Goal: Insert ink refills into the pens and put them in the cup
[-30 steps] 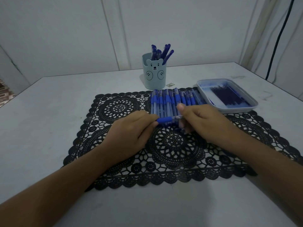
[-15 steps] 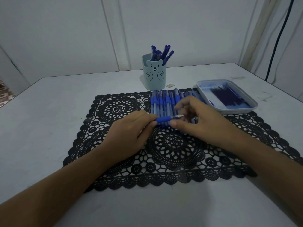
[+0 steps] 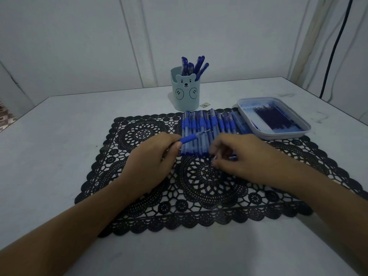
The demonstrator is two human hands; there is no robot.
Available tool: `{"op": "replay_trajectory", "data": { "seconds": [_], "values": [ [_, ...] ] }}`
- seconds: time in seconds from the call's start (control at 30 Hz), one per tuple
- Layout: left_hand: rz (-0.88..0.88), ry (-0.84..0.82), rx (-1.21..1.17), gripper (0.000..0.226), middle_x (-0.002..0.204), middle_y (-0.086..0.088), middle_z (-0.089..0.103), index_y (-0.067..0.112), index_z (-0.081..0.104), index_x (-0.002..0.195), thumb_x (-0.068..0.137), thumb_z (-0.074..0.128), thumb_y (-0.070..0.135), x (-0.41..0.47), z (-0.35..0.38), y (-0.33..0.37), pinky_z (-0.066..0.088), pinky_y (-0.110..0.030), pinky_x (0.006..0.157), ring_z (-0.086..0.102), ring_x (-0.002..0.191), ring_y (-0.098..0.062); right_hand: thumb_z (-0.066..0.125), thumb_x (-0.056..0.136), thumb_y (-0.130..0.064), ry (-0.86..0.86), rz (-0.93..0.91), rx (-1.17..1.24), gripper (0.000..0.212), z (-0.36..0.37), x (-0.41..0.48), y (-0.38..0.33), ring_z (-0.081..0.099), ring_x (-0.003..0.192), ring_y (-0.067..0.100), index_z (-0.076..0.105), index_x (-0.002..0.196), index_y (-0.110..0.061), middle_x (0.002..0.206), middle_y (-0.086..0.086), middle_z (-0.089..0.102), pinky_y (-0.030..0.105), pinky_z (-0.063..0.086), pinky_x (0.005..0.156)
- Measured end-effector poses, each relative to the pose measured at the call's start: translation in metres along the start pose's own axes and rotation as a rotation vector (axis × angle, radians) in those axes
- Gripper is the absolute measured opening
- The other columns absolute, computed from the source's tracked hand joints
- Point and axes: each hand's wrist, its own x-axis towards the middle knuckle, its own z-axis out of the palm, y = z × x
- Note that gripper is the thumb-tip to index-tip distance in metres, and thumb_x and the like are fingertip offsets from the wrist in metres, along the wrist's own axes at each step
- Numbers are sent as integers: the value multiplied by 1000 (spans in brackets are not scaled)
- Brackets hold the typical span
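My left hand [image 3: 151, 162] grips a pen [image 3: 190, 138] by its barrel; the blue grip and metal tip stick out up and to the right. My right hand [image 3: 239, 158] hovers with curled, blurred fingers over the near ends of a row of several pens [image 3: 209, 124] lying side by side on the black lace mat [image 3: 199, 188]. Whether those fingers pinch anything is unclear. A pale blue bear cup [image 3: 185, 94] stands behind the row with several pens [image 3: 196, 65] upright in it. Dark ink refills [image 3: 276, 118] lie in a tray.
The shallow blue-grey tray [image 3: 278, 135] sits at the mat's far right corner, touching the pen row. A small tag [image 3: 205, 105] lies beside the cup. A black cable [image 3: 334, 46] hangs down the wall at the right. The white table [image 3: 59, 136] meets the wall behind.
My right hand has let go of the pen's tip and dropped down and right to the near ends of the pen row. The pen in my left hand now tilts upward.
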Motion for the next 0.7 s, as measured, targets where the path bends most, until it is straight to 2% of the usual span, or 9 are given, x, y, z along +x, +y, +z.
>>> {"op": "replay_trajectory", "data": {
  "seconds": [0.1, 0.17, 0.27, 0.37, 0.47, 0.57, 0.63, 0.7],
  "values": [
    [1, -6, 6, 37, 76, 10, 55, 13, 62, 104, 91, 34, 34, 0, 0, 0, 39, -14, 58, 48, 64, 0, 59, 86, -28, -36, -66, -195, 9, 7, 0, -1, 47, 74, -5, 56, 95, -26, 83, -19, 50, 3, 37, 64],
    [5, -10, 10, 37, 75, 10, 53, 14, 62, 103, 91, 34, 34, 0, 1, 0, 38, -14, 57, 47, 65, 2, 59, 86, -29, -23, -77, -241, 14, 8, 1, 0, 41, 75, -7, 58, 99, -25, 85, -20, 43, 2, 33, 65],
    [9, -12, 9, 37, 76, 11, 54, 14, 62, 104, 91, 34, 35, 0, 1, -1, 40, -15, 57, 48, 65, 1, 63, 83, -28, -52, -44, -151, 20, 8, 2, -1, 46, 74, -5, 58, 103, -26, 85, -18, 51, 6, 36, 64],
    [11, -12, 6, 37, 77, 7, 58, 14, 62, 104, 91, 34, 35, 0, 0, 0, 45, -22, 57, 51, 65, -6, 66, 80, -31, -69, 12, -22, 21, 0, 1, 0, 54, 74, -1, 56, 98, -32, 83, -14, 59, 8, 43, 66],
    [16, -6, -2, 37, 77, 6, 59, 13, 62, 103, 91, 34, 34, 0, 0, 1, 47, -24, 56, 52, 64, -8, 57, 85, -31, 107, 57, 0, 2, -10, 2, 1, 54, 68, 0, 56, 85, -31, 75, -13, 59, 4, 41, 62],
    [30, -14, 7, 37, 77, 6, 58, 14, 63, 102, 91, 34, 35, 0, -1, 3, 45, -24, 56, 52, 64, -8, 55, 86, -32, 342, 90, 137, 5, -10, 3, 2, 52, 67, 0, 57, 88, -28, 76, -11, 58, 3, 39, 60],
    [46, -35, 22, 37, 76, 8, 56, 16, 62, 102, 91, 33, 36, -1, -1, 5, 44, -23, 54, 49, 65, -6, 59, 84, -33, 327, 73, 169, 11, -4, 5, 0, 55, 72, 2, 58, 94, -31, 79, -12, 60, 3, 40, 63],
    [69, -49, 33, 36, 75, 10, 54, 17, 62, 102, 91, 33, 36, -1, -1, 6, 41, -18, 54, 46, 66, -4, 61, 83, -28, 279, 54, 167, 8, 1, 6, -1, 56, 71, 2, 60, 87, -35, 78, -12, 62, 5, 41, 63]
  ]
}}
